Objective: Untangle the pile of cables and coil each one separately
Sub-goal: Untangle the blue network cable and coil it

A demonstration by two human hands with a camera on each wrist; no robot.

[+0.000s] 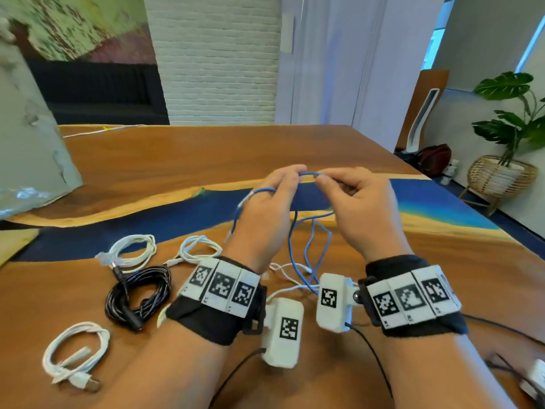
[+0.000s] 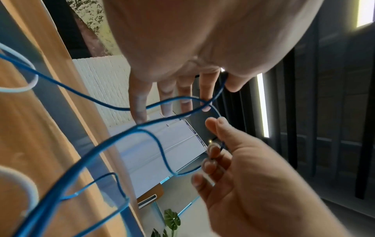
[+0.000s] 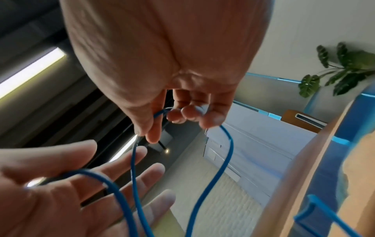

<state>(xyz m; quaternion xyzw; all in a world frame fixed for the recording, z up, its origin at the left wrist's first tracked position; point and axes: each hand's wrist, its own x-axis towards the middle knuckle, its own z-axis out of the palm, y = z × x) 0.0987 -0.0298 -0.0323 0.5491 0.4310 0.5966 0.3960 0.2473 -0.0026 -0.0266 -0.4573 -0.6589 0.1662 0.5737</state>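
Observation:
Both hands hold a thin blue cable up over the wooden table. My left hand keeps it between thumb and forefinger, its other fingers nearly straight, and a loop lies over the back of the hand. One plug end dangles at that hand's left. My right hand pinches the cable with thumb and curled fingers. Slack loops hang down to the table between my wrists and cross a loose white cable lying there.
Coiled cables lie at the front left: a white one, another white one, a third white one and a black one. A grey bag stands at the far left. A white adapter sits bottom right.

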